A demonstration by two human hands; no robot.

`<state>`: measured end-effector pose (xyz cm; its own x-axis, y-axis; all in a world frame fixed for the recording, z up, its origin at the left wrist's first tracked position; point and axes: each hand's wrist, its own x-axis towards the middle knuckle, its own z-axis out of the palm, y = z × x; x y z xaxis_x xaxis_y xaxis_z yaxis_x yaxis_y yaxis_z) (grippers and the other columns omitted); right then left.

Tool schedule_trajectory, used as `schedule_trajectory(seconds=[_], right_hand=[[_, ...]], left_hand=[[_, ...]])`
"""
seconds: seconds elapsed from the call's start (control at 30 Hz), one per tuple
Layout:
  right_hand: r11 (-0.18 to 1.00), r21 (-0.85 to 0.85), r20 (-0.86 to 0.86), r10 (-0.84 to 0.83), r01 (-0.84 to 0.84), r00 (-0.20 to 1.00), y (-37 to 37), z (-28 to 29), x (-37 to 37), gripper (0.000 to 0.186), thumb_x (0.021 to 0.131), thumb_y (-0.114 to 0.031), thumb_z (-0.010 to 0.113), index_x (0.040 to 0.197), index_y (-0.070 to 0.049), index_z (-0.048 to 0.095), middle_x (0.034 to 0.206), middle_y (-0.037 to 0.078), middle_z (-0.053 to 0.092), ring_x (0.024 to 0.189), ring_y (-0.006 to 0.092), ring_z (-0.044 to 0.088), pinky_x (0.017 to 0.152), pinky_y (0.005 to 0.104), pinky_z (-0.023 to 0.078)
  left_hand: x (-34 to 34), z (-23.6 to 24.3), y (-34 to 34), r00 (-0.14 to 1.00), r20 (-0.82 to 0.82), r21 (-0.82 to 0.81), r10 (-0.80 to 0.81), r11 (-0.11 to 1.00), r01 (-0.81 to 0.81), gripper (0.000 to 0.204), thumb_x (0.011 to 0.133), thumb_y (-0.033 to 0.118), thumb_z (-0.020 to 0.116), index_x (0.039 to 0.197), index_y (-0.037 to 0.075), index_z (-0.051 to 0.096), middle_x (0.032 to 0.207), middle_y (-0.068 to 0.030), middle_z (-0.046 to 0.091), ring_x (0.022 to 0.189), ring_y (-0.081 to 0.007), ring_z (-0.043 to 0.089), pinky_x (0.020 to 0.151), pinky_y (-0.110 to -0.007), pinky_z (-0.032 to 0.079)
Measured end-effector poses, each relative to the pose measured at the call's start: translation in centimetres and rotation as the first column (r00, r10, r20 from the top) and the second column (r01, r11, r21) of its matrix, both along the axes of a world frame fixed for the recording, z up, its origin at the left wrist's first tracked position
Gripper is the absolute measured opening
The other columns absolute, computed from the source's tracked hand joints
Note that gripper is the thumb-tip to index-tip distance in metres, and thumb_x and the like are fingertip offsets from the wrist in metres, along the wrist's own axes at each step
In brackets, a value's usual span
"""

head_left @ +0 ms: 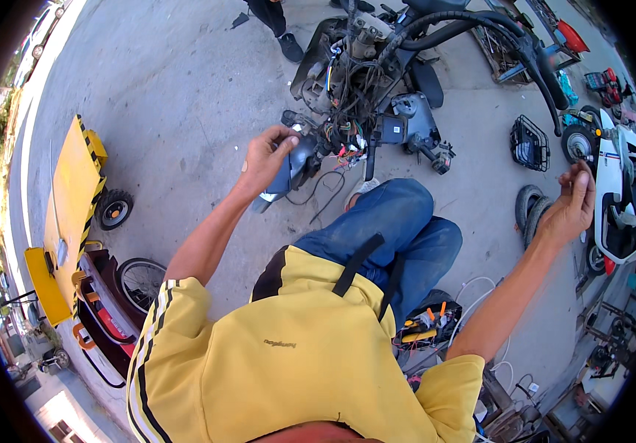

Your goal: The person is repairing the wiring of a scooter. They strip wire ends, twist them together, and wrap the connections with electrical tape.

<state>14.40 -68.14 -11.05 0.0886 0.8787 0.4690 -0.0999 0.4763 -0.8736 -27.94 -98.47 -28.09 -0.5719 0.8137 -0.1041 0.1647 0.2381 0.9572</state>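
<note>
In front of me stands a stripped scooter (362,81) with its bundle of coloured wires (347,136) exposed. My left hand (267,156) is closed, thumb against fingers, beside the scooter's left side, near a grey-blue panel (301,159). Whatever sits in that pinch is too small to tell. Far out to the right, my right hand (573,198) is raised with its fingertips pressed together. Something small and dark may be between them, but I cannot make it out. A dark box (392,130) is next to the wires, with a grey cover part (415,114) beside it.
A tool bag (430,325) with orange and yellow handles lies by my right hip. To the right are a black wire basket (530,143), loose tyres (530,210) and a white scooter (613,192). A yellow platform cart (74,207) stands left. Another person's shoe (290,48) shows beyond the scooter.
</note>
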Motion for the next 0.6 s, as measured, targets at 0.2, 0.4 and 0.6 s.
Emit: schedule_trajectory(seconds=[0.2,0.4,0.6], right_hand=[[0.791,-0.557,-0.033,0.283,-0.253,0.958,-17.2,-14.7,-7.2,0.018,0.103,-0.015,0.072,0.107,0.002,0.073,0.087,0.003,0.067,0.074,0.0091,0.058,0.067,0.0248,0.047],[0.527,-0.778,-0.119,0.410,-0.341,0.904,-24.0,-23.8,-13.7,0.020,0.104,-0.014,0.069,0.115,0.003,0.070,0.091,0.003,0.069,0.074,0.0088,0.062,0.065,0.0247,0.050],[0.509,-0.819,0.042,0.513,-0.265,0.857,-23.9,-26.6,-16.0,0.043,0.102,-0.014,0.069,0.138,0.007,0.060,0.117,0.013,0.070,0.092,0.0155,0.067,0.074,0.0276,0.055]], left_hand=[[7.1,-10.6,-2.8,0.990,-0.137,-0.223,-0.015,0.975,-0.016,0.037,0.090,0.018,0.085,0.118,-0.003,0.073,0.095,-0.0049,0.067,0.081,-0.0111,0.059,0.077,-0.029,0.052],[7.8,-11.7,-0.2,0.982,0.182,-0.268,0.047,0.963,0.003,0.030,0.095,0.017,0.080,0.117,-0.002,0.073,0.091,-0.0036,0.071,0.074,-0.0108,0.060,0.070,-0.027,0.052],[9.6,-11.4,-1.7,0.907,0.382,-0.151,0.178,0.980,-0.129,0.017,0.100,0.009,0.071,0.112,-0.004,0.071,0.095,-0.0073,0.075,0.078,-0.0109,0.067,0.072,-0.026,0.056]])
